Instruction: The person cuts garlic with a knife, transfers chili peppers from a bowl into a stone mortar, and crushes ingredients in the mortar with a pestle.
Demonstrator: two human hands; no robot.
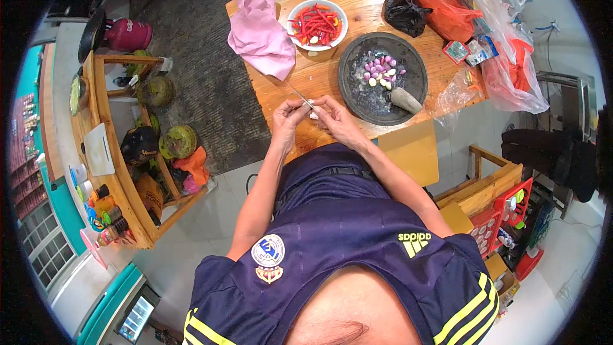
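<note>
Both hands meet over the near edge of the wooden table. My left hand is closed on a thin knife, whose blade points up and left. My right hand is closed beside it, its fingertips pinching something small and pale, perhaps a garlic clove. White bits lie just under the fingers. To the right sits a round stone mortar with purple shallots, pale cloves and a stone pestle. A white bowl of red chillies stands beyond my hands.
A pink cloth hangs over the table's left edge. At the back right are a black plastic bag, an orange bag, clear bags and small packets. A wooden shelf stands left.
</note>
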